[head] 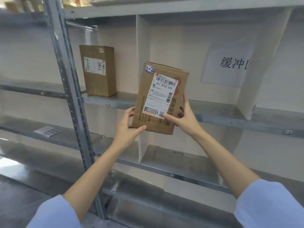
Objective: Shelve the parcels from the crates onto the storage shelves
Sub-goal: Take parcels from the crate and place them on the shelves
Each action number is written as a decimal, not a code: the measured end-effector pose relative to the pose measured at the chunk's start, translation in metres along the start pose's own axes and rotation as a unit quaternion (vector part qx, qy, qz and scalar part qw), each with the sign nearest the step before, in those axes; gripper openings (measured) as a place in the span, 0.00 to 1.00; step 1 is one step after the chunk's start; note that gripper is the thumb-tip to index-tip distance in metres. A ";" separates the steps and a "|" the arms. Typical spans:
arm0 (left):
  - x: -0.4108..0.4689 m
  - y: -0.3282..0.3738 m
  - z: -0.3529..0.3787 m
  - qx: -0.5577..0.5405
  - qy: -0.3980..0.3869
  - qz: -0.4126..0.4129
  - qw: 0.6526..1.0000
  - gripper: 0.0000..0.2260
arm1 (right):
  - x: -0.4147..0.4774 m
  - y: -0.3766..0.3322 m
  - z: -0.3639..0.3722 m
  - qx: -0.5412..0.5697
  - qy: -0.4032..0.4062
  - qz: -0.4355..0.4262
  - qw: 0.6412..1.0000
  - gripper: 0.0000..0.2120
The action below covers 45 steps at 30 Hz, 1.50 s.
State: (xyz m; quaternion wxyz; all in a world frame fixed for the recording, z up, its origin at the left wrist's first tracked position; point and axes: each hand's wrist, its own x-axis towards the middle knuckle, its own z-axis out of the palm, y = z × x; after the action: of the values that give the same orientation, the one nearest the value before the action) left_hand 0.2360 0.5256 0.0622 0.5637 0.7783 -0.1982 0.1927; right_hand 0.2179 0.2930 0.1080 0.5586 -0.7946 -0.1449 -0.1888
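Observation:
I hold a brown cardboard parcel point(148, 96) upright in front of the metal shelf point(230, 111). It bears a white shipping label and a small sticker reading "1-2". My left hand point(130, 125) grips its lower left corner, thumb across the front. My right hand point(184, 115) grips its lower right edge, thumb on the label. The parcel hangs in the air before the white divider point(142, 51), just above the shelf's front lip. A second brown parcel point(98, 70) stands upright on the same shelf in the left bay.
A grey steel upright point(69, 76) runs down the left of the bay. A paper sign point(228, 63) hangs on the back wall of the right bay, beside another white divider point(256, 71). Lower shelves point(164, 167) hold a small sheet of stickers point(47, 131).

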 end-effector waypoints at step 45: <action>0.073 -0.033 0.006 0.432 -0.054 0.097 0.895 0.34 | 0.103 0.059 -0.037 -0.298 0.132 0.044 0.944 0.30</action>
State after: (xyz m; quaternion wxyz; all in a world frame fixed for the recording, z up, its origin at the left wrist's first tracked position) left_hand 0.3151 0.5224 0.0722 0.1386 0.9313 -0.2005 0.2708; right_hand 0.3302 0.2408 0.1179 0.3177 -0.8983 0.0283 -0.3021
